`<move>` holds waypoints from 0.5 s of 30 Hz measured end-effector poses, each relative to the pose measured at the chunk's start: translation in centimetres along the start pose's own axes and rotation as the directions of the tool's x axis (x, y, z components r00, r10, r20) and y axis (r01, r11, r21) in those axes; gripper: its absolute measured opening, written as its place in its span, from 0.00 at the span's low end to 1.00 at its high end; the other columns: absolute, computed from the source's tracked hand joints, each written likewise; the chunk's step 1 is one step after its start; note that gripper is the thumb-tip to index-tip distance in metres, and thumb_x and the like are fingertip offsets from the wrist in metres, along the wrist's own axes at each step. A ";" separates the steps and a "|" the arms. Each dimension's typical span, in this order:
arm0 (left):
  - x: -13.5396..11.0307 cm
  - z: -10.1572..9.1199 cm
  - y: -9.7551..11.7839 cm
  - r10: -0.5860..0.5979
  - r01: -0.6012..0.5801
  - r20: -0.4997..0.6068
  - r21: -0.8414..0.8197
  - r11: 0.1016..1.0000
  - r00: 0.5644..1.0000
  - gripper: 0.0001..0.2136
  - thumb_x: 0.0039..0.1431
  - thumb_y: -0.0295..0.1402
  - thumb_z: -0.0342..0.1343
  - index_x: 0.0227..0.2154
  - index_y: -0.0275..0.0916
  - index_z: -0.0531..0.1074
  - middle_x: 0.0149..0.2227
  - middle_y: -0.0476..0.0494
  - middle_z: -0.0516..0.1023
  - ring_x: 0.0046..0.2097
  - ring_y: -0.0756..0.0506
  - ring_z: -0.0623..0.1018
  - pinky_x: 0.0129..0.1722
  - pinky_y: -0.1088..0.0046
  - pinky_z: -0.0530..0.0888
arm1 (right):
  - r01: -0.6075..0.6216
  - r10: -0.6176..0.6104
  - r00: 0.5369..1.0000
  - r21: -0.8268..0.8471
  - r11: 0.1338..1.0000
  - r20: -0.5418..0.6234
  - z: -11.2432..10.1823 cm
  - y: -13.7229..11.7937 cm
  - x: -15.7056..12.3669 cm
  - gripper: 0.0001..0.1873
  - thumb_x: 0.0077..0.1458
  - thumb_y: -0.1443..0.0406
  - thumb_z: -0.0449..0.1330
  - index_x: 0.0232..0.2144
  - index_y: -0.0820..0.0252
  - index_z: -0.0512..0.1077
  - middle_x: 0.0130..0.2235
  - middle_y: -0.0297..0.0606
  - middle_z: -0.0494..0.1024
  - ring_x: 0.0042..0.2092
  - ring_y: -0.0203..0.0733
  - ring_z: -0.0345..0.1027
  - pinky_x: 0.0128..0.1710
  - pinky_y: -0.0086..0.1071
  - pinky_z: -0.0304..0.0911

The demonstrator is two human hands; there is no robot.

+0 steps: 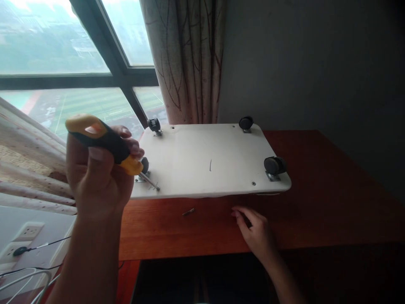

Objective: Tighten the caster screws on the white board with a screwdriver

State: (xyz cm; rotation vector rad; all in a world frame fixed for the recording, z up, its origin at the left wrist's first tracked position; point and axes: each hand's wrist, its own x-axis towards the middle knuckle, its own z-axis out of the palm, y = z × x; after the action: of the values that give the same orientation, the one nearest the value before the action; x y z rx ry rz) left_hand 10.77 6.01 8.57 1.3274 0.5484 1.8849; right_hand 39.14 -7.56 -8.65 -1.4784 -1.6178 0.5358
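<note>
Four black casters [274, 165] sit at the corners of a white board [209, 160] lying wheels-up on the wooden surface [316, 202]. The left hand [98, 177] clenches a yellow-black screwdriver [104, 141], tip at the near-left caster's bracket. The right hand [256, 230] rests loose-fingered, holding nothing, near a stray screw [188, 211].

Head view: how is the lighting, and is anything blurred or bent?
Head view: daylight from the window washes out the upper left, while the wall and the right of the table sit in shade; the window bars bend from lens distortion; the left hand and screwdriver are soft and close, the board fairly sharp; the right hand is dim.
</note>
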 end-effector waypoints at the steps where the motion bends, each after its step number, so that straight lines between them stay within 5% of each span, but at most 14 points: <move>1: -0.1 0.1 0.0 0.000 0.000 -0.011 0.005 1.000 1.000 0.16 0.49 0.43 0.72 0.39 0.43 0.79 0.38 0.46 0.79 0.31 0.47 0.76 0.28 0.72 0.74 | 0.001 -0.001 1.000 -0.001 1.000 0.000 0.0 0.0 0.0 0.11 0.64 0.67 0.55 0.41 0.57 0.78 0.38 0.40 0.84 0.39 0.44 0.80 0.41 0.35 0.75; 6: 0.0 -0.2 0.0 -0.111 0.110 -0.030 -0.031 0.993 0.993 0.24 0.55 0.53 0.64 0.39 0.33 0.80 0.31 0.42 0.77 0.29 0.47 0.74 0.28 0.70 0.75 | 0.003 -0.003 1.000 -0.006 1.000 -0.002 0.1 0.2 0.0 0.11 0.65 0.66 0.55 0.41 0.57 0.78 0.38 0.40 0.84 0.39 0.44 0.80 0.40 0.35 0.75; 9: 0.3 -0.5 0.1 -0.122 0.122 -0.006 -0.030 0.992 0.992 0.22 0.60 0.51 0.60 0.44 0.35 0.78 0.28 0.43 0.77 0.28 0.45 0.75 0.28 0.67 0.75 | 0.013 -0.013 1.000 0.013 1.000 0.005 0.0 0.1 -0.2 0.11 0.65 0.66 0.55 0.42 0.57 0.77 0.38 0.39 0.83 0.39 0.43 0.80 0.41 0.34 0.75; 15: 0.2 0.4 0.4 -0.027 0.028 -0.037 0.022 0.999 0.999 0.20 0.50 0.52 0.69 0.37 0.42 0.78 0.31 0.46 0.78 0.27 0.47 0.74 0.24 0.71 0.72 | 0.039 -0.037 0.999 0.055 0.998 -0.034 -0.6 -0.7 -0.9 0.18 0.67 0.66 0.54 0.58 0.53 0.69 0.39 0.37 0.82 0.37 0.40 0.78 0.37 0.32 0.75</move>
State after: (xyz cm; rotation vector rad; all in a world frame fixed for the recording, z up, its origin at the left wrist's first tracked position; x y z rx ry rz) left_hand 10.95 5.93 9.10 1.2954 0.6057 1.8893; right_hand 39.12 -8.67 -8.04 -1.4055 -1.5898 0.5285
